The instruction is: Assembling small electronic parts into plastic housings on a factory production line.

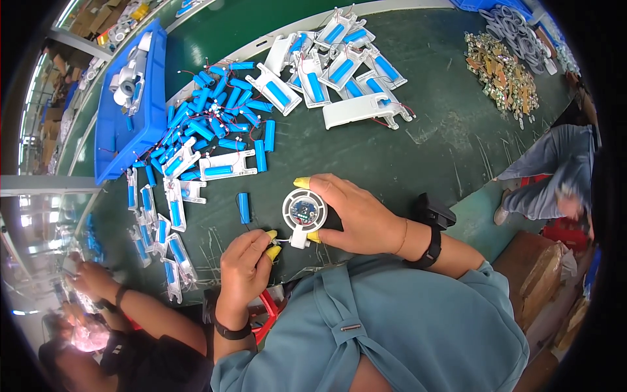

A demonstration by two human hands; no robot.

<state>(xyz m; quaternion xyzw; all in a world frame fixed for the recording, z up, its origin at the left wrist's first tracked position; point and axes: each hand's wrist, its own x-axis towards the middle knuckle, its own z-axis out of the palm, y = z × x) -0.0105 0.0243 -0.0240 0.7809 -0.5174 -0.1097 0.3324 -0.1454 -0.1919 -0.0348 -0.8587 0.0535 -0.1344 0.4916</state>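
Note:
A round white fan-like housing (286, 210) with a green circuit board (304, 210) in its middle and a short white neck is gripped in my right hand (362, 219). Its fingers and thumb close around the rim from the right. Close to the neck, my left hand (247, 261) pinches a thin white wire (283, 241); the wire's end is too small to make out. Yellow covers sit on the fingertips of both hands. Just beyond my left hand, a single blue cylindrical battery (244, 208) lies on the dark green table (418, 160).
Loose blue batteries (202, 124) with wires are heaped at the left, beside a blue bin (157, 85). White housings holding batteries (343, 68) pile at the back. Small metal parts (501, 75) and grey rings (513, 32) lie far right. A co-worker's arm (153, 317) reaches in at left.

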